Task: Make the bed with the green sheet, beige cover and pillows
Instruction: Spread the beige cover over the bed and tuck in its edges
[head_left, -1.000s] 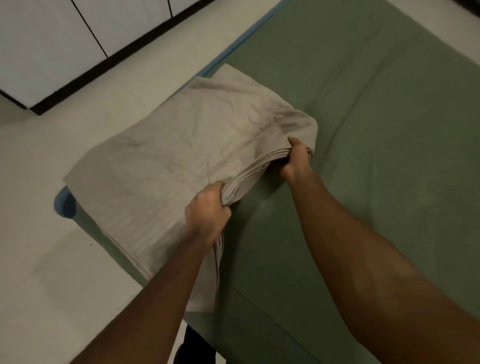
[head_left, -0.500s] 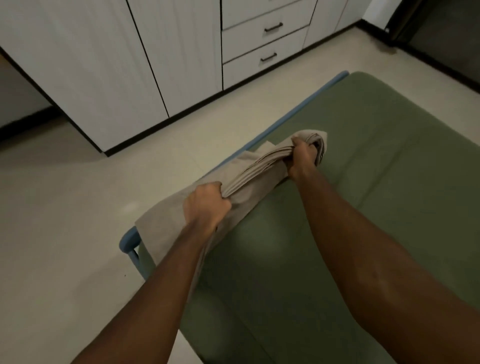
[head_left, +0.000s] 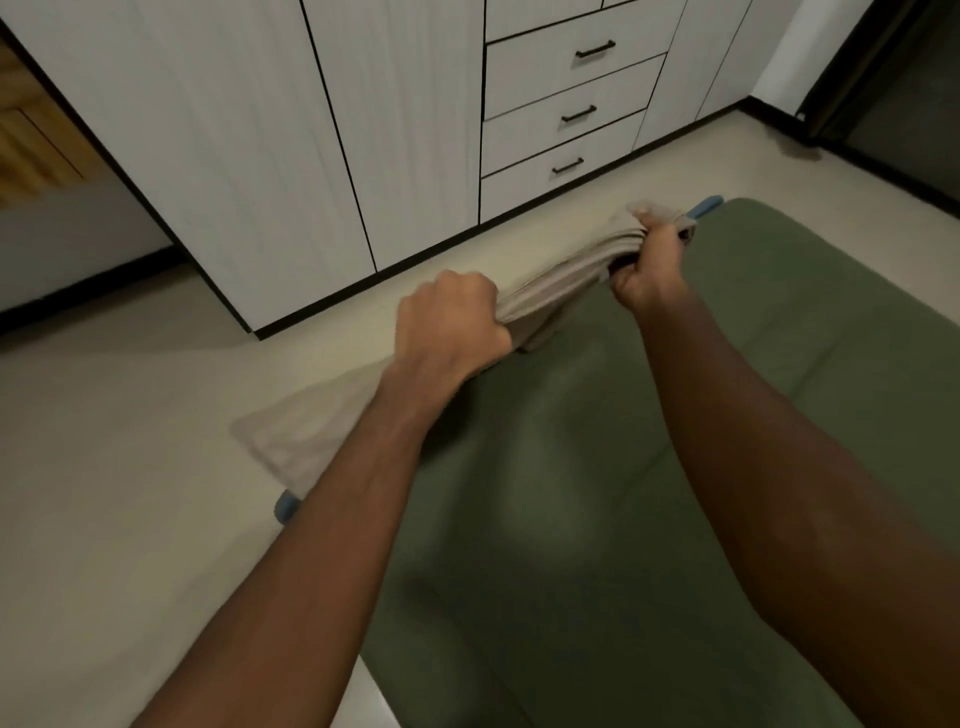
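The green sheet (head_left: 649, 467) lies spread over the bed, filling the lower right. A folded beige cover (head_left: 561, 275) is lifted at the bed's left edge, its layered edge stretched between both fists. My left hand (head_left: 447, 325) grips the nearer end of that edge. My right hand (head_left: 649, 262) grips the farther end, near the bed's far corner. The rest of the cover (head_left: 301, 441) hangs down to the left, behind my left forearm. No pillows are in view.
The bed's blue frame shows at a near corner (head_left: 285, 506) and a far corner (head_left: 706, 205). White wardrobe doors (head_left: 260, 156) and a stack of drawers (head_left: 566, 114) stand across a strip of pale floor (head_left: 104, 467). A dark doorway (head_left: 909, 104) lies at the far right.
Both hands have raised the cover's edge off the sheet and carried it farther up the bed. The flat folded cover has bunched and now hangs. The view has tilted up toward the wardrobe.
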